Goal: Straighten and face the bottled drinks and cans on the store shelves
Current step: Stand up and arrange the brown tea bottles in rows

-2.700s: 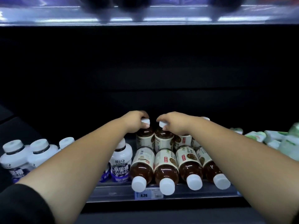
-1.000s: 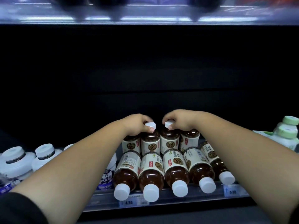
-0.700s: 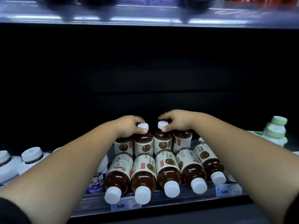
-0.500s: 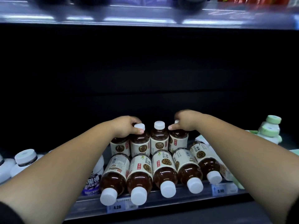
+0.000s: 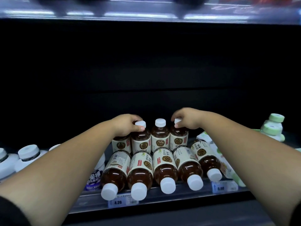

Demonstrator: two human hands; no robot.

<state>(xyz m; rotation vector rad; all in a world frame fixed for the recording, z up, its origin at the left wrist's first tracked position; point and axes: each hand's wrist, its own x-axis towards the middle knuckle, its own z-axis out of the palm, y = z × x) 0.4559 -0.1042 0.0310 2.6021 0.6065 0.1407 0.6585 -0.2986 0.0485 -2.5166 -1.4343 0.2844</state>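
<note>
Several brown tea bottles with cream labels and white caps fill the shelf [image 5: 179, 189]. A back row stands upright; a front row [image 5: 164, 167] lies with caps toward me. My left hand [image 5: 126, 126] grips the cap of an upright tea bottle [image 5: 140, 139], second from the left in the back row. My right hand [image 5: 187, 119] pinches the cap of the rightmost upright tea bottle [image 5: 178, 137]. Between them one upright bottle [image 5: 160, 136] stands untouched. A further upright bottle sits partly hidden under my left hand.
White wide-cap bottles [image 5: 27, 157] stand at the left, one with a purple label [image 5: 94, 178]. Pale green-capped bottles [image 5: 273, 126] stand at the right, and a white-green carton [image 5: 224, 163] lies beside the tea. Price tags [image 5: 121, 202] line the shelf front. An upper shelf [image 5: 146, 13] hangs overhead.
My right hand left the middle upright bottle's cap and moved right onto the neighbouring bottle's cap. My left hand kept its grip on its bottle. The view shifted slightly.
</note>
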